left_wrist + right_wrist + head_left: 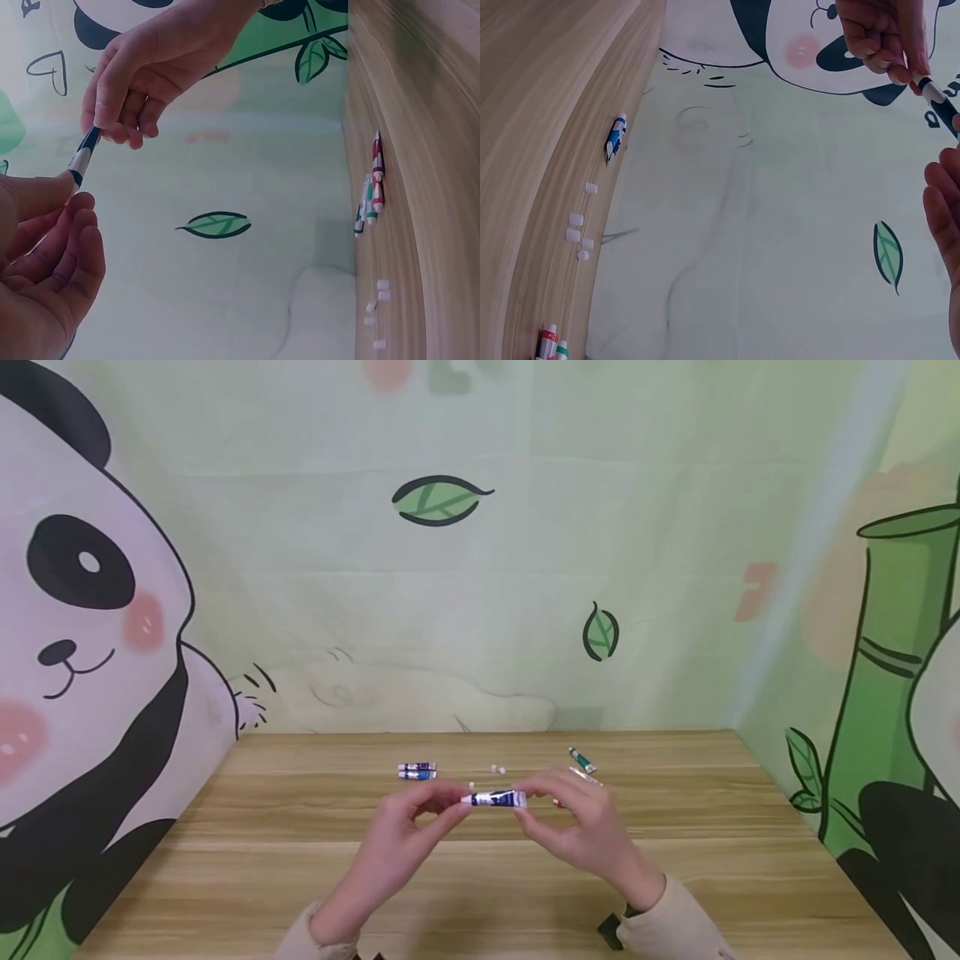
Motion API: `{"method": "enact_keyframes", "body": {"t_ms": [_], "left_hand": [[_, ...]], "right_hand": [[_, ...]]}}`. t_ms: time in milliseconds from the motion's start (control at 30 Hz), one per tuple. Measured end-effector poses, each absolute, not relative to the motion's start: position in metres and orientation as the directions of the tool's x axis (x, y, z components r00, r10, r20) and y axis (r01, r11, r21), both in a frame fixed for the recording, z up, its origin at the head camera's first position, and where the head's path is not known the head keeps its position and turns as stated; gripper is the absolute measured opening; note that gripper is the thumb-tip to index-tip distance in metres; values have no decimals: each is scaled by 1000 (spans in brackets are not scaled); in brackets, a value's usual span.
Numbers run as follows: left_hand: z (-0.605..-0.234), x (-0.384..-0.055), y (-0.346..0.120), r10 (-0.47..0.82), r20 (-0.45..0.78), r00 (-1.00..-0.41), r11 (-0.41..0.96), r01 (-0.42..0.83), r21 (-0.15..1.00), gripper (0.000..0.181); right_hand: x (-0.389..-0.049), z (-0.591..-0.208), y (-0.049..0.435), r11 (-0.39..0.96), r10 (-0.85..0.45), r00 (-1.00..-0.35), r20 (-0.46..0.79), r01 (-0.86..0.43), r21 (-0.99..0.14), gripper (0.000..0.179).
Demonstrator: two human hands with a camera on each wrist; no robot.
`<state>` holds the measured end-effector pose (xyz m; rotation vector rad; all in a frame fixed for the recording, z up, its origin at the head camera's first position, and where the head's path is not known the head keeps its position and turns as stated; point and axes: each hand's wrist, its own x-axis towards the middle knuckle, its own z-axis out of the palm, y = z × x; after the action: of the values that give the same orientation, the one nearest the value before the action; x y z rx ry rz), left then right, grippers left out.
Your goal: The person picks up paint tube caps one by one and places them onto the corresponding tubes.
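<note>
Both hands hold a small white and dark blue paint tube (pixel 493 799) level between them, above the table. My left hand (pixel 408 827) pinches its narrow nozzle end between thumb and forefinger. At the flat crimped end, the thumb and forefinger of my right hand (pixel 573 818) grip it. In the left wrist view the tube (pixel 85 155) spans from the left hand (pixel 52 262) to the right hand (pixel 150 75). The right wrist view has the tube (pixel 939 103) at its right edge, partly out of frame. Several small white caps (pixel 576 220) lie on the table beyond the hands.
Two blue and purple tubes (pixel 417 771) lie side by side at the back left of the wooden table (pixel 262 810). Toward the back right are a green tube (pixel 582 760) and red tubes (pixel 378 172). A printed panda cloth (pixel 300 568) hangs behind the table.
</note>
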<state>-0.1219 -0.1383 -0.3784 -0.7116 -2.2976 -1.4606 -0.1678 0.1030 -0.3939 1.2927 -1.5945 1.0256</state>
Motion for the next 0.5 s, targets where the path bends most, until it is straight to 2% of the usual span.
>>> {"method": "enact_keyframes", "body": {"t_ms": [400, 500], "left_hand": [[-383, -124, -145, 276, 619, -735, 419, 672, 611, 14], [-384, -127, -147, 276, 623, -732, 440, 672, 596, 14]], "right_hand": [[-167, -401, 102, 177, -389, -211, 897, -972, -152, 26], [-168, -402, 103, 193, -395, -220, 892, -969, -154, 27]]}}
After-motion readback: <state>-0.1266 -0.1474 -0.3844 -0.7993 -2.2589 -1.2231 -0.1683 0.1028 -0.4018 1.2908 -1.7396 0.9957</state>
